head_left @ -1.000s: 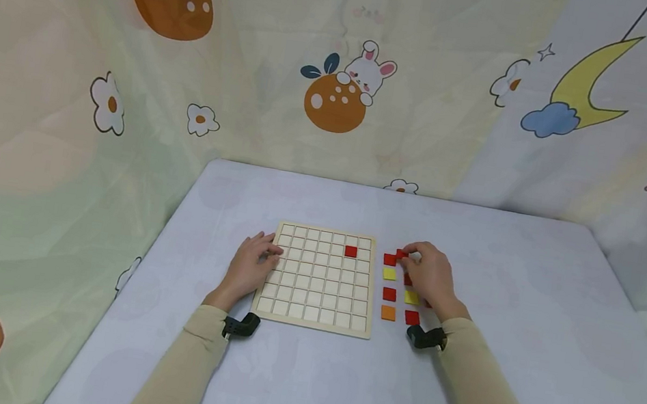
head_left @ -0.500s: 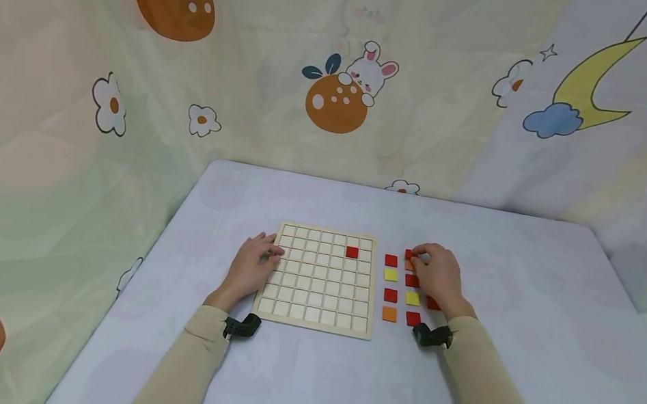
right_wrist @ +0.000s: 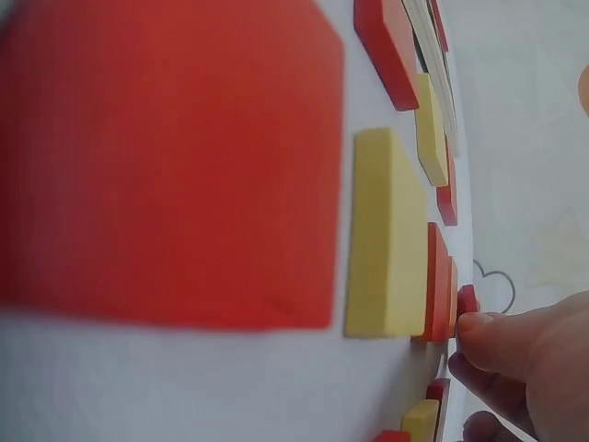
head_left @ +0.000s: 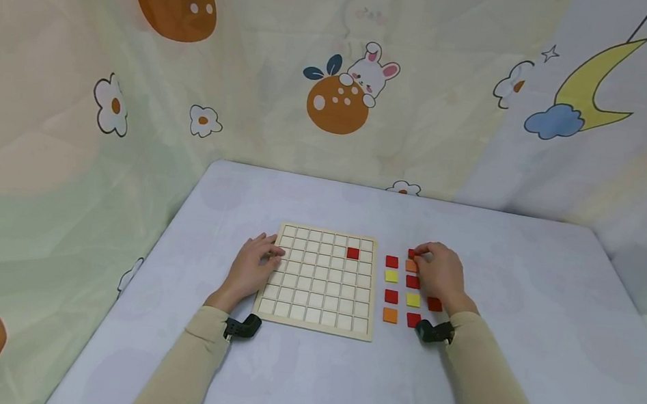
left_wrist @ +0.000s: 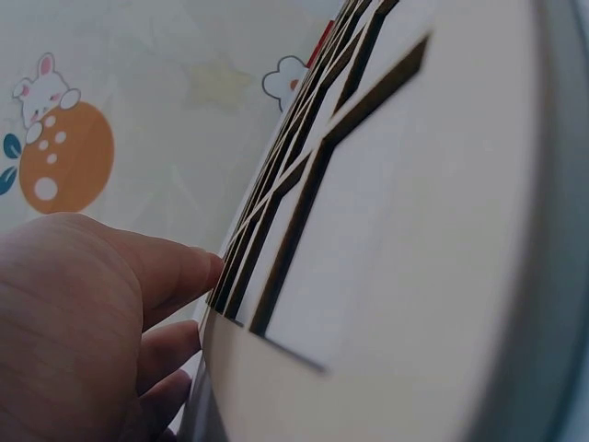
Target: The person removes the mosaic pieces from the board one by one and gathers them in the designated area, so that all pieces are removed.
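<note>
My right hand (head_left: 442, 277) pinches a red square tile (head_left: 412, 254) between thumb and fingertips at the far end of the loose tiles. An orange tile (head_left: 411, 266) lies just below it. In the right wrist view the thumb covers part of the pinched red tile (right_wrist: 468, 299). My left hand (head_left: 250, 264) rests at the left edge of a pale wooden grid board (head_left: 312, 328), thumb over its rim and fingers along its side. One red tile (head_left: 353, 253) sits in a cell near the board's upper right.
Right of the board lie several red, orange and yellow tiles, among them a yellow tile (head_left: 413, 300) and a nearer orange tile (head_left: 390, 316). Some are partly hidden by my right hand. A pale cloth covers the table (head_left: 322, 388); a printed curtain (head_left: 255, 68) hangs behind it.
My right hand has moved slightly right with the red tile, bringing it above the orange tile and uncovering tiles beneath the hand. The left hand and board have stayed put.
</note>
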Demonstrator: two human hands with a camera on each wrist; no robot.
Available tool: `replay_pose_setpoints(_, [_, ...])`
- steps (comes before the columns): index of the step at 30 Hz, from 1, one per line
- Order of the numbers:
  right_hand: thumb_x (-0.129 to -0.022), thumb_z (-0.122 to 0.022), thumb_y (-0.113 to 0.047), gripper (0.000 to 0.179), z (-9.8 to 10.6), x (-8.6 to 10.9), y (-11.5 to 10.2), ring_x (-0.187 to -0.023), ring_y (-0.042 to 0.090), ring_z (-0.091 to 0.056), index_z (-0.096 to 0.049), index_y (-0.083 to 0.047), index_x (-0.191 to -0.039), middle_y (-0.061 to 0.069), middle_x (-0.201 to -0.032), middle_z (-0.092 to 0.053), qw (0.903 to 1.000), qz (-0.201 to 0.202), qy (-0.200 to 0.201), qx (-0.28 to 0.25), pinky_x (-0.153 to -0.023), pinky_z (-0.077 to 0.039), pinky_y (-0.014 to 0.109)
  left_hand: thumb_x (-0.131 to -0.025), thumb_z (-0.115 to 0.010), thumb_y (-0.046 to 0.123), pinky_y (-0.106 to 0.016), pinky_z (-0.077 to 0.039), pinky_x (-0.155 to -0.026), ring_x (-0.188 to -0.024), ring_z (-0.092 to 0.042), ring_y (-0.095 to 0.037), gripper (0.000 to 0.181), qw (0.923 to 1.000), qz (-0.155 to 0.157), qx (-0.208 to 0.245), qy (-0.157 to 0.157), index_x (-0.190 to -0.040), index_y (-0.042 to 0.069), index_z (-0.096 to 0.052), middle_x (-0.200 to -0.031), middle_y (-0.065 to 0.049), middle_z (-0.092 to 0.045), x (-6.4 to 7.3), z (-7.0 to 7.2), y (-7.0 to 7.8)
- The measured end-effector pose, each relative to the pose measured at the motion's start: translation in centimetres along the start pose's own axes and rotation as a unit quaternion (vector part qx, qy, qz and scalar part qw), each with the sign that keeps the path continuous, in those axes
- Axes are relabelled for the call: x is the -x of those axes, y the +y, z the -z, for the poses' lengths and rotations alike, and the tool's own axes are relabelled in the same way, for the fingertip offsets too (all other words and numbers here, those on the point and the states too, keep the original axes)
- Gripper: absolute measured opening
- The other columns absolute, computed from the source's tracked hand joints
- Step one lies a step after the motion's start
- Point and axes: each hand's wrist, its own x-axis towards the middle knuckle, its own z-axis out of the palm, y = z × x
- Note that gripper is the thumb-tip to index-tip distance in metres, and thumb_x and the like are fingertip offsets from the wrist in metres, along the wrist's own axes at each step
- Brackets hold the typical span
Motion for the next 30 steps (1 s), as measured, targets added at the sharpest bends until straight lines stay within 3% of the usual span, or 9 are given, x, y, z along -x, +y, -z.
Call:
replay_pose_setpoints(15, [-0.098,-0.059,-0.019,0.024,0.5,-0.28,-0.56,-0.11,0.033,-0.049,-0.065,-0.008,-0.119,0.016,-0.125,-0.058,0.9999,-0.001,-0.015,0.003,-0.099,-0.05,0.052,-0.096,-0.062,0.014,-0.042,-0.01,-0.124,-0.145,-0.028,-0.03,0.015,1.0,0.003,0.002,-0.002,-0.106,0.011,-0.072,-0.147,-0.012,-0.048,0.03,0.02,0.13])
replay_pose_setpoints(30, [-0.097,-0.062,-0.017,0.022,0.17,-0.44,-0.54,-0.108,0.033,-0.05,-0.067,-0.007,-0.116,0.016,-0.127,-0.057,0.9995,0.018,-0.006,0.024,-0.097,-0.052,0.051,-0.096,-0.061,0.014,-0.04,-0.009,-0.125,-0.146,-0.027,-0.029,0.014,0.9999,0.01,0.0,-0.003,-0.105,0.012,-0.072,-0.147,-0.01,-0.048,0.06,0.07,0.14])
